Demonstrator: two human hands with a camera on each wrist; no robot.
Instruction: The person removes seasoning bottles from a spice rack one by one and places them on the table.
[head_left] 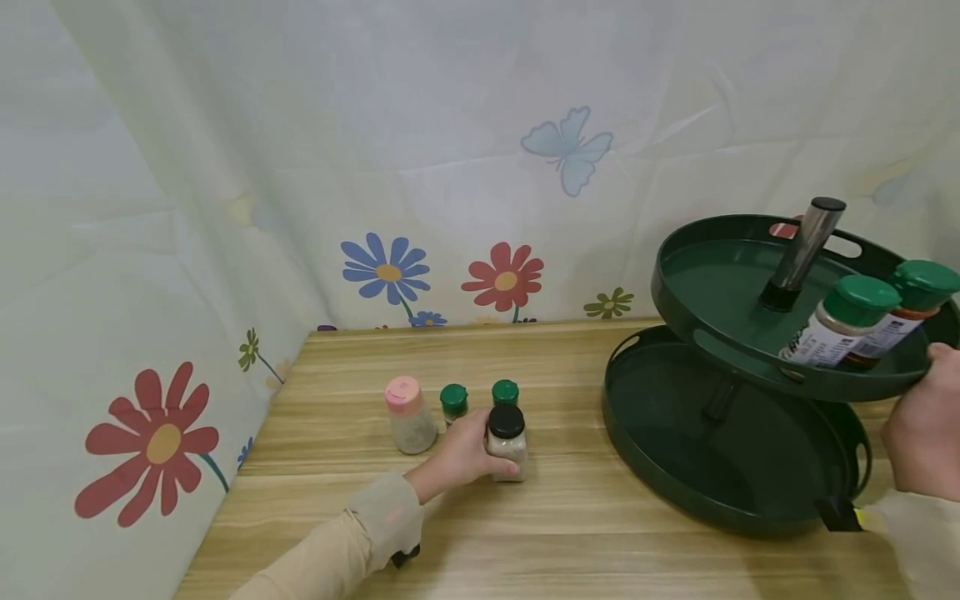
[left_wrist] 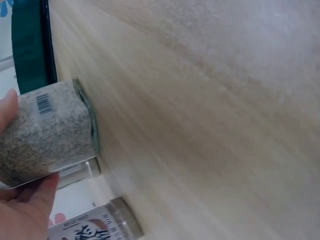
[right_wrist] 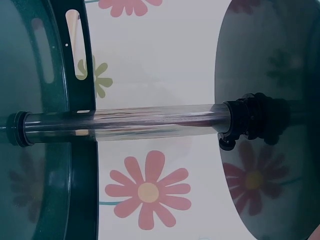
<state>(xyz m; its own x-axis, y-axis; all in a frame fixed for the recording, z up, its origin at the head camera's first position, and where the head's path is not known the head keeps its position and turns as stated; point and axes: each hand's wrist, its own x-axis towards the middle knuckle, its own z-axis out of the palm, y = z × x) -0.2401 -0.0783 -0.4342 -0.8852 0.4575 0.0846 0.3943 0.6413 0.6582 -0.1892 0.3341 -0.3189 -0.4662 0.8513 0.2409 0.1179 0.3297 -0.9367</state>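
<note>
My left hand (head_left: 467, 450) grips a clear square jar (head_left: 508, 457) of pale, speckled seasoning with a black lid. In the left wrist view, the thumb and fingers lie on opposite sides of the jar (left_wrist: 50, 130), which has a barcode label. Whether its base touches the table cannot be told. At the far right, my right hand (head_left: 926, 425) holds the upper rim of a dark green two-tier tray (head_left: 731, 350), thumb at the edge; its other fingers are hidden. Two green-capped spice bottles (head_left: 840, 321) stand on the upper tier beside the hand.
Behind the left hand stand a pink-capped shaker (head_left: 411, 417) and two small green-capped bottles (head_left: 453, 402), partly hidden. The tray's metal post (right_wrist: 160, 122) joins both tiers. A flowered curtain (head_left: 450, 167) hangs behind the wooden table (head_left: 570, 542).
</note>
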